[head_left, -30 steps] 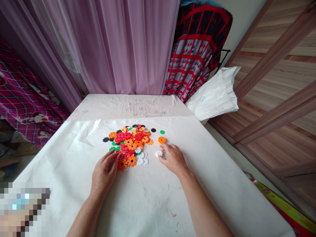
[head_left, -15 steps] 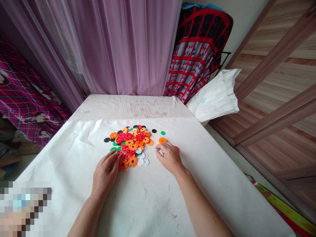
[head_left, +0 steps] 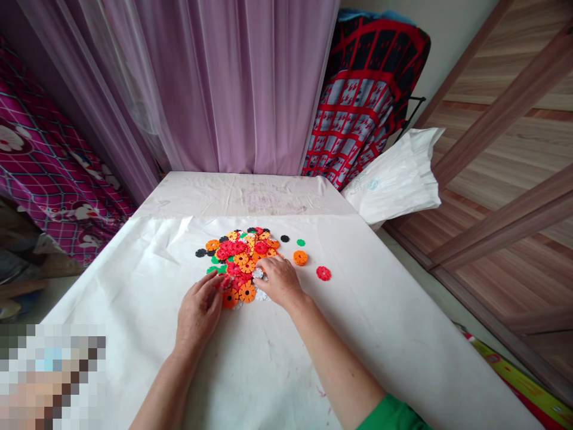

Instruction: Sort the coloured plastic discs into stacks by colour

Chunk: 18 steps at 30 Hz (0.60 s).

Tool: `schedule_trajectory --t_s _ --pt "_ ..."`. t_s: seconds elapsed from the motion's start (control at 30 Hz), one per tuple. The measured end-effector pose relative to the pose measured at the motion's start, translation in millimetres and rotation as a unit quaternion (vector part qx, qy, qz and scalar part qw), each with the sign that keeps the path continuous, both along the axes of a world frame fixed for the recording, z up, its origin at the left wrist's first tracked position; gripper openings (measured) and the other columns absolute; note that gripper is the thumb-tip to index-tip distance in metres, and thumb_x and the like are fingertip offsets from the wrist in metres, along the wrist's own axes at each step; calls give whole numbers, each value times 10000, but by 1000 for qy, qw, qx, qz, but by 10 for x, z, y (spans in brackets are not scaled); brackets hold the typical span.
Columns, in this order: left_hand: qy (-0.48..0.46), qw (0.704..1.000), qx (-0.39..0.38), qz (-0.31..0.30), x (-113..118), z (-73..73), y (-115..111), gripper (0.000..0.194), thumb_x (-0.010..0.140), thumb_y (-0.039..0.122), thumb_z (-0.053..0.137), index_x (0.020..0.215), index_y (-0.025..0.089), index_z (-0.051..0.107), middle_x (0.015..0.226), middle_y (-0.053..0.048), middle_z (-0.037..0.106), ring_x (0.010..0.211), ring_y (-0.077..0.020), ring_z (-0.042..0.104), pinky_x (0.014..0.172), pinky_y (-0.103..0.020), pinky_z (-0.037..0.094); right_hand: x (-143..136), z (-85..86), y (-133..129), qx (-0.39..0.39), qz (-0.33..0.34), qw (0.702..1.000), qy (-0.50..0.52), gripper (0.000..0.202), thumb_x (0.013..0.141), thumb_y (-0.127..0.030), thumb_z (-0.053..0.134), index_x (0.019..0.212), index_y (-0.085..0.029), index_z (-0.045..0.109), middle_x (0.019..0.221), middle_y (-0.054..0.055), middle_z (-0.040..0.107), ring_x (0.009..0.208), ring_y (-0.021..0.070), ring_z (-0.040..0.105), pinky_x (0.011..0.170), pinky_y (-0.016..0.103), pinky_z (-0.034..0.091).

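Note:
A heap of small notched plastic discs [head_left: 244, 260], in red, orange, black, green and white, lies on the white-covered table. My left hand [head_left: 199, 310] rests at the heap's near left edge. Its fingers are loosely curved and apart from the thumb, with the tips by a red disc [head_left: 224, 280]. Over the heap's right side is my right hand [head_left: 281, 279], thumb and forefinger spread around a white disc [head_left: 257, 273]. Right of the heap lie an orange disc [head_left: 300, 258] and a red disc [head_left: 323, 273], apart from each other.
A black disc [head_left: 285, 239] and a green disc [head_left: 301, 242] lie beyond my right hand. A white bag [head_left: 396, 179] stands past the table's far right corner. Purple curtains [head_left: 242, 83] hang behind the table [head_left: 277, 370]. A blurred-out patch covers the lower left corner.
My right hand has moved left from beside the orange disc to the heap, uncovering the red disc on the right. The left hand stays at the heap's edge. The view has shifted slightly.

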<state>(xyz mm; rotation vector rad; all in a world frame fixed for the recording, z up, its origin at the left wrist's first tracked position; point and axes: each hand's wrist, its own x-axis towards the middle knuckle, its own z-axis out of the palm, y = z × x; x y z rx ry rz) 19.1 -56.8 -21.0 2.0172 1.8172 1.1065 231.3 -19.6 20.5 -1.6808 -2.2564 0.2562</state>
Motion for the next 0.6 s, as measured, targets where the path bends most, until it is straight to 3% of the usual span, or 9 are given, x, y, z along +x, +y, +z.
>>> schedule_trajectory --t_s 0.2,0.37,0.47,0.6 --pt "5 1000 0 -6 -1 39 -2 351 901 415 470 1057 242 732 1206 -65 712 1033 -226 693 925 -372 558 22 69 -17 2 -12 999 30 210 796 -211 660 1005 -231 645 1001 29 721 978 211 603 843 324 432" --pt "14 1000 -3 -6 -9 42 1 366 900 420 457 1054 235 733 1215 -72 709 1027 -234 696 917 -386 561 503 109 -129 50 -79 991 97 239 760 -192 646 995 -234 632 1004 27 709 965 198 615 867 326 452" --pt "17 1000 -4 -3 -8 30 2 375 894 431 460 1050 228 734 1211 -80 711 1027 -242 696 910 -393 565 816 87 -249 37 -134 983 121 269 747 -189 635 1011 -245 629 1006 18 705 941 183 628 851 318 475" --pt "15 1000 -8 -3 -9 26 1 379 896 438 457 1060 235 731 1221 -77 707 1023 -235 696 907 -383 567 954 31 -357 9 -139 982 126 301 730 -181 644 1019 -266 627 1005 -5 708 950 170 636 858 309 484"
